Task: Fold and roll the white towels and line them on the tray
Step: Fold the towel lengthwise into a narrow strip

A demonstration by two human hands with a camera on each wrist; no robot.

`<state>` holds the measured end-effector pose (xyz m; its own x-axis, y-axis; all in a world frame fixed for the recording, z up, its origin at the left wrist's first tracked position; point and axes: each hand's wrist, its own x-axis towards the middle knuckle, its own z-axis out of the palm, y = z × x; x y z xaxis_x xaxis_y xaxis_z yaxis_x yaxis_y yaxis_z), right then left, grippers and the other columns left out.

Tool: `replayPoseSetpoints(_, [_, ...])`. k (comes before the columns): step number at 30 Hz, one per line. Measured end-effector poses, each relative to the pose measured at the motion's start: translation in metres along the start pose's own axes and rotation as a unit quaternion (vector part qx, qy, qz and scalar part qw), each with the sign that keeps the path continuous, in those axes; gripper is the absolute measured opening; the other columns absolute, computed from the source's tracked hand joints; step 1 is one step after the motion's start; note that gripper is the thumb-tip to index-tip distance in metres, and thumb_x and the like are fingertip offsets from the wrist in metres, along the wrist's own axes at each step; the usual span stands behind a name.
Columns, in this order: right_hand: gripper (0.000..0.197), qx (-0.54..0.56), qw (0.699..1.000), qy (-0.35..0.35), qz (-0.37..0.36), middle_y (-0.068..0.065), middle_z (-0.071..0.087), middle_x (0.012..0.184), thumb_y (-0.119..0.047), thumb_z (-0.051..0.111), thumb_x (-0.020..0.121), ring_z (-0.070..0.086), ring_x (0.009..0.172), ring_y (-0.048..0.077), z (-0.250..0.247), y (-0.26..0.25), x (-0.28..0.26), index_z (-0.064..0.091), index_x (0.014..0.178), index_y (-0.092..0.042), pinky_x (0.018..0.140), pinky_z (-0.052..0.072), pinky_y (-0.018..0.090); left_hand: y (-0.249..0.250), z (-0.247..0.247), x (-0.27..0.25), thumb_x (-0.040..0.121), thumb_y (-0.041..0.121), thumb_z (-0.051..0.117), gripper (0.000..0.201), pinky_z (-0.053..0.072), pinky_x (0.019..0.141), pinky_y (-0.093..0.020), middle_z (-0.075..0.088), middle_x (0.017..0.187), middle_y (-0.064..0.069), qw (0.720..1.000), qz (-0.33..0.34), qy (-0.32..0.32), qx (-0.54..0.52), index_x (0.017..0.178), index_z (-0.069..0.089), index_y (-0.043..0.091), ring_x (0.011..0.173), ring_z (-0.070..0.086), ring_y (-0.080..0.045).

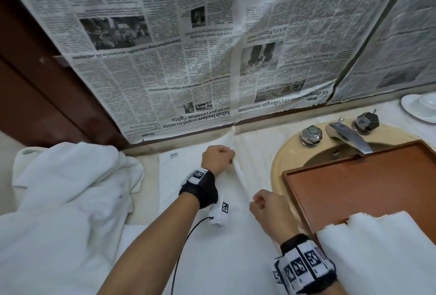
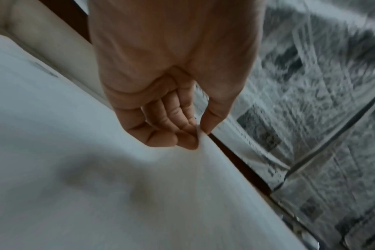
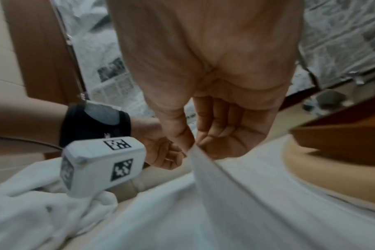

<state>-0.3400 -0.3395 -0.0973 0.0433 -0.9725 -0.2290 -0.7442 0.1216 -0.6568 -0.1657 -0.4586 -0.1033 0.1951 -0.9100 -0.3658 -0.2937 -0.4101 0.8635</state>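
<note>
Fold step: towel [image 1: 200,235] edge is pinched by left hand [image 1: 215,159] and right hand [image 1: 269,209], raised between them. Next, likely laid over flat. Tray [image 1: 292,183] sits right of hands.

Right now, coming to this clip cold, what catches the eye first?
Upside-down newspaper covers the wall behind the counter. Below it, the left hand and right hand each pinch the raised edge of a white towel spread on the counter. To the right, a brown wooden tray sits over the beige sink.
</note>
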Motion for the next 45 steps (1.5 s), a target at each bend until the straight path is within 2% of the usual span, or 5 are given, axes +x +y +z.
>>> replayPoseSetpoints(12, [0.022,-0.124,0.978,-0.134,-0.1,0.015,0.06,0.094,-0.012,0.045,0.095,0.054,0.08,0.029,0.131,-0.149,-0.032,0.036,0.075,-0.012,0.06,0.033,0.03,-0.099,-0.168,-0.02,0.082,0.028,0.061,0.019,0.051,0.068,-0.032,0.066,0.068,0.002,0.996,-0.063,0.062,0.01,0.067,0.066,0.016,0.069,0.058,-0.022])
replayPoseSetpoints(25, [0.01,-0.131,0.978,-0.137,-0.089,0.011,0.056,0.093,-0.015,0.04,0.097,0.042,0.076,0.023,0.185,-0.14,-0.027,0.036,0.089,-0.014,0.048,0.019,0.026,-0.121,-0.171,0.001,0.094,0.015,0.049,0.019,0.037,0.072,-0.029,0.064,0.084,-0.012,0.973,0.003,0.112,0.203,0.092,0.064,0.003,0.088,0.056,-0.033])
replayPoseSetpoints(35, [0.038,-0.025,0.988,-0.119,-0.096,0.0,0.057,0.116,-0.035,0.051,0.098,0.055,0.099,0.014,0.148,-0.078,-0.049,0.052,0.13,-0.016,0.084,0.041,0.02,-0.135,-0.17,-0.014,0.093,0.029,0.062,0.029,0.046,0.087,-0.034,0.063,0.106,-0.011,0.97,0.028,0.176,0.168,0.113,0.06,0.008,0.098,0.06,-0.029])
replayPoseSetpoints(40, [0.039,-0.017,0.99,-0.114,-0.082,-0.007,0.049,0.101,-0.024,0.061,0.093,0.051,0.084,0.011,0.123,-0.034,-0.054,0.054,0.131,-0.013,0.081,0.041,0.02,-0.144,-0.149,-0.062,0.09,0.03,0.064,0.026,0.042,0.071,-0.031,0.062,0.089,-0.003,0.968,0.012,0.09,0.233,0.103,0.052,0.011,0.087,0.059,-0.021])
replayPoseSetpoints(45, [0.032,-0.05,0.991,-0.097,-0.077,-0.004,0.051,0.095,-0.019,0.061,0.091,0.051,0.082,0.013,0.104,-0.022,-0.037,0.056,0.123,-0.016,0.077,0.04,0.023,-0.141,-0.126,-0.062,0.093,0.024,0.059,0.026,0.049,0.083,-0.037,0.062,0.105,-0.01,0.966,0.027,0.066,0.25,0.112,0.054,0.008,0.099,0.058,-0.028])
